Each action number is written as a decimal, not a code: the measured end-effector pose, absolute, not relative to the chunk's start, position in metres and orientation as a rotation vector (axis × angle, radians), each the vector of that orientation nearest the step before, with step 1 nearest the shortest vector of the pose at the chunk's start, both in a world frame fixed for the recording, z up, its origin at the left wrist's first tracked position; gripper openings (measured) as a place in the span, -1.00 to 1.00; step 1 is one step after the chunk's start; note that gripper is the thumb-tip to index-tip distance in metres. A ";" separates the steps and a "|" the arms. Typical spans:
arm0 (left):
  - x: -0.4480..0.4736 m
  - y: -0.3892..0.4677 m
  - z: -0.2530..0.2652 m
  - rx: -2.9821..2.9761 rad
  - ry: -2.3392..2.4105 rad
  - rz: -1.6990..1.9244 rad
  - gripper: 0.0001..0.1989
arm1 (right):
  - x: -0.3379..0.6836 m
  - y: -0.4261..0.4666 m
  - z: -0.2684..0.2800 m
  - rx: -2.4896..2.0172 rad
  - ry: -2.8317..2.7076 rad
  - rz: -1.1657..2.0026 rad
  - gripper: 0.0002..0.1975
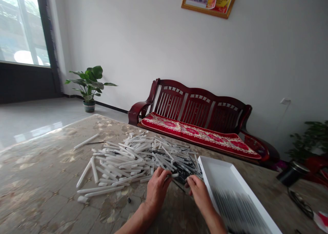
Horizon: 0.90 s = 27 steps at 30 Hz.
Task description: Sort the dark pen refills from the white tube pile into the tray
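My left hand (157,188) is closed, pinching a short-looking white tube (174,175) whose end points right. My right hand (201,193) is closed just to the right of it, fingertips together; what they hold, if anything, is too blurred to make out. Right behind both hands spreads a heap of slim white pen-like tubes (128,157). Thin black sticks (183,169) lie mixed in at the heap's right side. Beside my right hand stands a shallow white box (217,169), its near part filled with a row of slim dark-and-clear pen-like sticks (235,206).
The patterned tablecloth (46,179) carries a small black piece (129,200) and a stray white tube (86,141). A dark cylindrical cup (292,174) stands at the right. Beyond the table are a red wooden bench (197,107) and a potted plant (89,106).
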<state>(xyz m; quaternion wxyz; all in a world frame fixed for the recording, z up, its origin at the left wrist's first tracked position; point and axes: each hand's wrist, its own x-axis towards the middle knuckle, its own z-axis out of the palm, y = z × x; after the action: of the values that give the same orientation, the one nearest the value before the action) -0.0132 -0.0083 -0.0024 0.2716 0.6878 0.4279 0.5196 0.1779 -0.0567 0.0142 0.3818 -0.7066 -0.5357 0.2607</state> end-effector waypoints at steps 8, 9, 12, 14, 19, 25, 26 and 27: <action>0.001 -0.005 -0.010 1.311 1.036 1.459 -0.72 | 0.228 -0.026 0.035 -2.583 -1.831 -0.181 -0.71; 0.002 -0.005 -0.010 1.254 1.020 1.437 -0.70 | 0.227 -0.024 0.034 -2.587 -1.845 -0.181 -0.71; 0.003 -0.005 -0.008 1.119 0.973 1.398 -0.65 | 0.224 -0.019 0.030 -2.609 -1.894 -0.198 -0.74; 0.003 -0.004 -0.005 1.064 0.965 1.384 -0.62 | 0.222 -0.017 0.029 -2.618 -1.915 -0.208 -0.76; 0.004 -0.001 -0.004 0.996 0.949 1.350 -0.62 | 0.219 -0.019 0.029 -2.627 -1.933 -0.235 -0.72; 0.004 0.003 -0.008 0.932 0.923 1.337 -0.60 | 0.216 -0.026 0.030 -2.624 -1.942 -0.259 -0.64; 0.004 0.003 -0.008 0.917 0.919 1.335 -0.60 | 0.215 -0.027 0.029 -2.620 -1.948 -0.260 -0.64; 0.004 0.003 -0.008 0.900 0.916 1.333 -0.59 | 0.215 -0.028 0.029 -2.617 -1.953 -0.260 -0.64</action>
<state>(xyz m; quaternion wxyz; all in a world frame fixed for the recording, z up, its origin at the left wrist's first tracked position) 0.0043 0.0033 -0.0081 0.6013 0.3884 0.3955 0.5755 0.2150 -0.0284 0.0291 -0.0670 -0.7971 -0.5949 -0.0791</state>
